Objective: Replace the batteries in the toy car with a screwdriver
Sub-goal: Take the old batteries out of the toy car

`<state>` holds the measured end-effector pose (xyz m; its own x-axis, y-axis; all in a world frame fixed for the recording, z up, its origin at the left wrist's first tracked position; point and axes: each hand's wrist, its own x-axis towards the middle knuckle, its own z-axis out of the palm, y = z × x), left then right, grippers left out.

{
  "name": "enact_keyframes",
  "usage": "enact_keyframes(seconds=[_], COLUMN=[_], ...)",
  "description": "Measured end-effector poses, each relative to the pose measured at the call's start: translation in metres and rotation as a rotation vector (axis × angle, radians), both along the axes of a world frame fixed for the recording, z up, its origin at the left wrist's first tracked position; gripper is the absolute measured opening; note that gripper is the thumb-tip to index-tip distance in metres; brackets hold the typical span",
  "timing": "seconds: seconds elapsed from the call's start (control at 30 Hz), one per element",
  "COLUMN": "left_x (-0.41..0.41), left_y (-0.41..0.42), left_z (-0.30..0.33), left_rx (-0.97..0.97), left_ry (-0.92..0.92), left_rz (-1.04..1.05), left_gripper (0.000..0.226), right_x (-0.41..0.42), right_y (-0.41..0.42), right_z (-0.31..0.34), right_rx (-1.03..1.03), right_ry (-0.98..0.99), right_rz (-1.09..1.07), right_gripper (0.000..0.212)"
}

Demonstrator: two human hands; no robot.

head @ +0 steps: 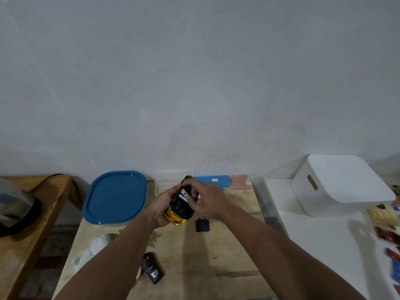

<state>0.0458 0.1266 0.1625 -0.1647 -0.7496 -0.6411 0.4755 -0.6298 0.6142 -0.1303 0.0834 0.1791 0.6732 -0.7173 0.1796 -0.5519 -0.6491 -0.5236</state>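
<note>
Fingers (173, 194) of both hands grasp the toy car (178, 210) above a wooden table (216, 256) against a grey wall (194, 83).

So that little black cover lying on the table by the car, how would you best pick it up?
Take the black cover by its two long side edges, coming straight down from above. It lies flat on the wooden table with bare wood on every side, so a pinch across its narrow width fits. The right hand is nearest, but its fingers are busy at the toy car, which the left hand holds.
</note>
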Motion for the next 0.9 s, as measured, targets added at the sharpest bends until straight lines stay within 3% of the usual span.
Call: enact_keyframes(seconds=[0.23, 0.33, 0.4, 0.53, 0.67, 0.73, 0.8, 0.9], left_x=[-0.008, -0.007, -0.007, -0.007, -0.007, -0.009, -0.010, -0.013], left_y=[-0.004, -0.005, -0.006, -0.009, -0.011, -0.010, -0.010, -0.011], left_z=[0.004, 0.002, 0.001, -0.001, -0.003, -0.001, 0.001, 0.000], left_rx=[-0.010, -0.026, -0.034, -0.064, -0.122, -0.167, -0.222, -0.291], left_ry=[0.020, 0.027, 0.045, 0.007, -0.043, -0.058, -0.075, -0.177], left_rz=[-0.037, -0.026, -0.011, 0.010, 0.076, 0.074, 0.070, 0.109], left_gripper=[0.046, 0.047, 0.048, 0.050, 0.047, 0.047, 0.045, 0.039], right_x=[-0.003, -0.003, 0.000, 0.007, 0.002, 0.000, 0.000, 0.000], right_y=[-0.003, -0.005, -0.004, -0.004, -0.018, -0.020, -0.016, -0.009], right_z=[-0.001, -0.001, -0.003, 0.005, 0.021, 0.020, 0.017, 0.014], right_rx=[-0.094, -0.026, 0.149, 0.456, 0.994, 1.161, 1.155, 0.878], right_ry=[-0.051, -0.093, -0.222, -0.698, -0.997, -0.916, -0.715, -0.392], right_rz=[-0.023, -0.102, -0.218, -0.579, -0.849, -0.903, -0.874, -0.730], right_gripper=[0.013, 0.016, 0.014, 0.016, 0.015, 0.009, 0.009, 0.020])
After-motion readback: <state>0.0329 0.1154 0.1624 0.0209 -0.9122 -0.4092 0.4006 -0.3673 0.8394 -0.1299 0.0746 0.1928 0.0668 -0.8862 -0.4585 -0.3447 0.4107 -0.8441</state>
